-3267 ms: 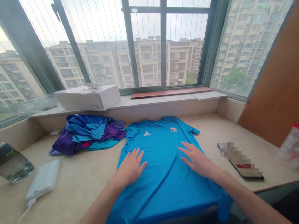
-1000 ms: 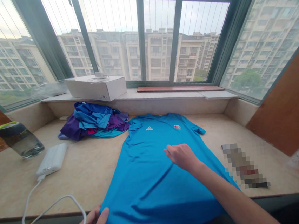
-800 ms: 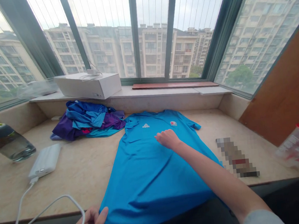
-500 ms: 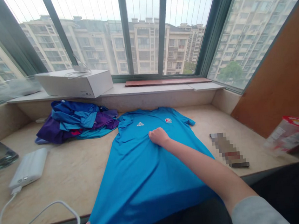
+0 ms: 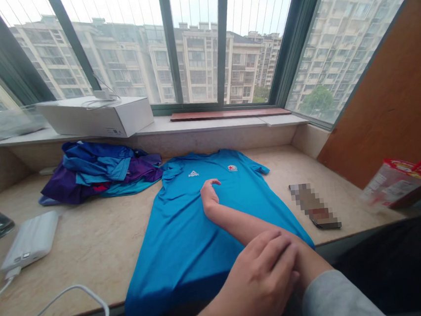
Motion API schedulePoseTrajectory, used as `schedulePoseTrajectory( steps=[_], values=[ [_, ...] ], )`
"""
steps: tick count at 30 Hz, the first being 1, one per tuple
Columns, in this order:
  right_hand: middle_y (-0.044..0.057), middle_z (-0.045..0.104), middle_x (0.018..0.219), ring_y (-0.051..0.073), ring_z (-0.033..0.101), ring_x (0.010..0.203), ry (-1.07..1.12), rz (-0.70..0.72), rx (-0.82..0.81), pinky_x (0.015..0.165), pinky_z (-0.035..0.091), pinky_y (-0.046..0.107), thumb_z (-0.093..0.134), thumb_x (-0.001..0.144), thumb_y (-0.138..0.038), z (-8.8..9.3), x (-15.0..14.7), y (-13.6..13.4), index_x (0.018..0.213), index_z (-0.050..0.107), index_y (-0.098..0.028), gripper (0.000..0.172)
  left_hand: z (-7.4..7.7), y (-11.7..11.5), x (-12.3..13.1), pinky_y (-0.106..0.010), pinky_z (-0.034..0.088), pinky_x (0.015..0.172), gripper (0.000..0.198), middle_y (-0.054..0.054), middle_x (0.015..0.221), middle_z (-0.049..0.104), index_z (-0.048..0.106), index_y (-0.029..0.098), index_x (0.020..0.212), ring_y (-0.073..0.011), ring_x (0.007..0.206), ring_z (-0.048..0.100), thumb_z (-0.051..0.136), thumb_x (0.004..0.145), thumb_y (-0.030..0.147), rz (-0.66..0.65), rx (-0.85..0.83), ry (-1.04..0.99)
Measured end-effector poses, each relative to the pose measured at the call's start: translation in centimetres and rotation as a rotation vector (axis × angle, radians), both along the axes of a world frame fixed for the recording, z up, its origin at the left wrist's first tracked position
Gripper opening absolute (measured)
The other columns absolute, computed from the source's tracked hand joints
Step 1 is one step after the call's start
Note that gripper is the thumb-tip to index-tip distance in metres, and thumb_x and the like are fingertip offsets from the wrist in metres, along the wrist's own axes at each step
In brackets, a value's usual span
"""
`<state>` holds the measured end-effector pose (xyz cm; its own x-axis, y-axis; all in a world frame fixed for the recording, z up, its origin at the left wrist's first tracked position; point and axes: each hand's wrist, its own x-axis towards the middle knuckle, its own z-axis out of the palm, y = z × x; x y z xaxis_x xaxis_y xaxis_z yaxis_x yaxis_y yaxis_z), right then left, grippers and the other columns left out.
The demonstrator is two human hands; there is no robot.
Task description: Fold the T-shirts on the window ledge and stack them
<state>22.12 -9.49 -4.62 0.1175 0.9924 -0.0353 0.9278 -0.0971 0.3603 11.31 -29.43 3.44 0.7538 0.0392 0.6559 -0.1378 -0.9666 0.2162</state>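
Observation:
A bright blue T-shirt [image 5: 183, 240] lies spread face up on the beige stone ledge [image 5: 92, 249], collar toward the window. My right arm stretches across it. My right hand [image 5: 208, 194] rests on the chest area just below the logos, fingers curled under. My left hand [image 5: 257, 280] lies over my right forearm, right beside the pushed-up grey sleeve [image 5: 336, 300], fingers flat and holding nothing.
A heap of blue and purple clothes [image 5: 96, 174] lies at the back left, below a white box [image 5: 95, 117] on the sill. A white power bank [image 5: 28, 240] with its cable [image 5: 60, 301] is at left. A phone [image 5: 314, 207] and a red-lidded cup [image 5: 395, 182] are at right.
My left hand let go of the shirt's lower hem and came up onto my right forearm. My right hand slid up the shirt toward the collar and curled shut.

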Motion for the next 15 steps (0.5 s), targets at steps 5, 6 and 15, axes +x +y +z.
schedulePoseTrajectory(
  steps=[5, 6, 15],
  values=[
    [0.026, 0.066, 0.121, 0.034, 0.064, 0.116, 0.037, 0.003, 0.036, 0.094, 0.054, 0.060, 0.030, 0.082, 0.001, -0.1, -0.1, 0.0, 0.111, 0.065, -0.004, 0.046, 0.9, 1.9, 2.9, -0.035, 0.050, 0.106, 0.031, -0.009, 0.114, 0.072, 0.066, 0.016, 0.115, -0.0201, 0.112, 0.066, 0.044, 0.104, 0.034, -0.141, -0.028, 0.130],
    [0.026, 0.067, 0.121, 0.035, 0.064, 0.116, 0.043, 0.005, 0.045, 0.093, 0.054, 0.061, 0.028, 0.082, 0.001, -0.2, -0.2, 0.0, 0.111, 0.065, -0.004, 0.047, 0.8, 2.5, 2.9, -0.035, 0.051, 0.103, 0.030, -0.009, 0.111, 0.073, 0.066, 0.017, 0.113, -0.0198, 0.108, 0.067, 0.043, 0.105, 0.034, -0.108, -0.026, 0.146],
    [0.020, 0.069, 0.114, 0.032, 0.065, 0.113, 0.117, 0.061, 0.122, 0.092, 0.054, 0.065, 0.023, 0.085, 0.000, -0.8, -0.6, 0.6, 0.118, 0.062, -0.010, 0.052, 1.0, 1.4, 2.7, -0.026, 0.048, 0.102, 0.029, -0.004, 0.117, 0.073, 0.067, 0.024, 0.110, -0.0164, 0.111, 0.066, 0.047, 0.104, 0.043, -0.309, 0.164, 0.206]
  ],
)
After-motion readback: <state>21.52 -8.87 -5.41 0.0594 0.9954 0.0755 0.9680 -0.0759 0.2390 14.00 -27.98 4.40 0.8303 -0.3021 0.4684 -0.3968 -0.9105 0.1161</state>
